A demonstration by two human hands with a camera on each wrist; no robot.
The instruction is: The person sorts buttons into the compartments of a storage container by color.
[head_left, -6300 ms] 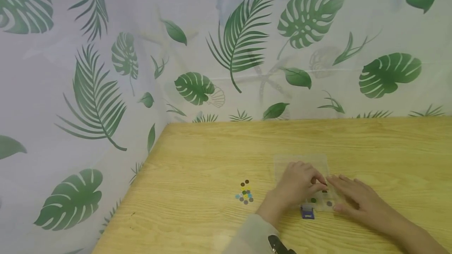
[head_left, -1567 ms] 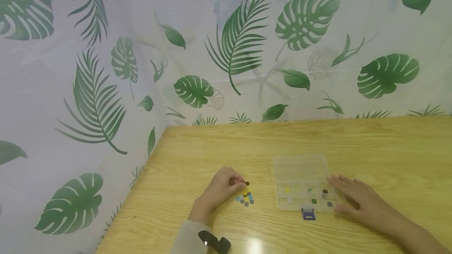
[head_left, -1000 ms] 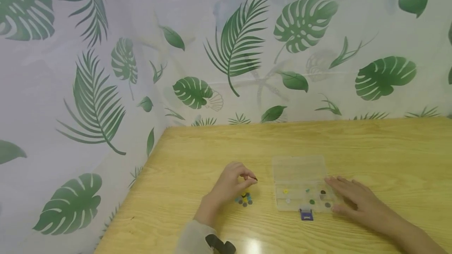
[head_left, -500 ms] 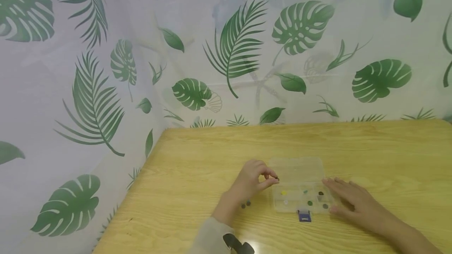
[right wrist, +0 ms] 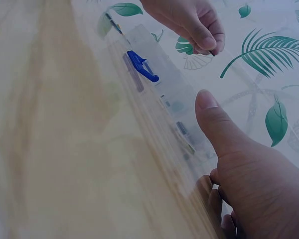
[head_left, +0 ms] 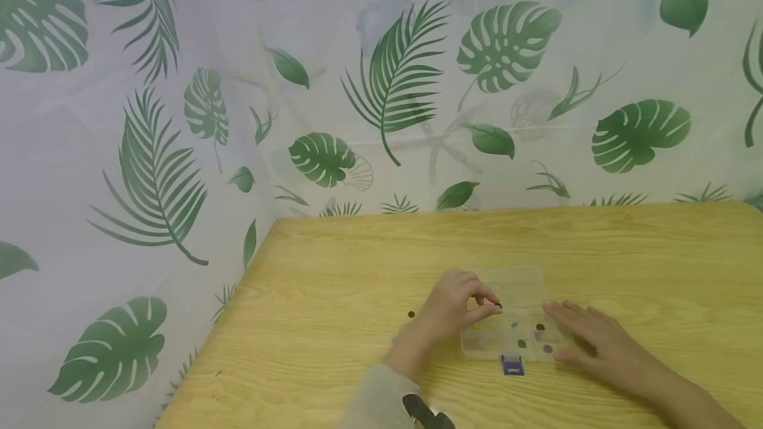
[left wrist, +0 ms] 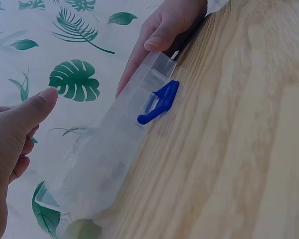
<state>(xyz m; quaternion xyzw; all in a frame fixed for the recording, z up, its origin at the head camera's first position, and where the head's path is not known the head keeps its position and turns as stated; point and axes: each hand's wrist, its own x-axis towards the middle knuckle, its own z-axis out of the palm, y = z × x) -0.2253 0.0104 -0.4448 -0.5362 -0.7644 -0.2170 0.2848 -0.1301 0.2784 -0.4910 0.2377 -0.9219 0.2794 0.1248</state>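
Cloth (head_left: 298, 12) printed with leaves is hung behind the counter (head_left: 334, 263). A clear box (head_left: 521, 286) is laid open there, its left part partly blocked by the left hand (head_left: 456, 303); at its right end the right hand (head_left: 608, 336) is rested, fingers straight. A blue latch (head_left: 512, 367) is set in front. A green disc (head_left: 522, 343) is held inside, a brown disc (head_left: 411, 314) is seen left of the box, and a dark disc (head_left: 498, 306) is pinched in the left fingers, above the box.

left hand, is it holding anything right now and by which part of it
The left hand pinches a small dark piece at its fingertips. Most of the piece is hidden, so which part is gripped cannot be told.
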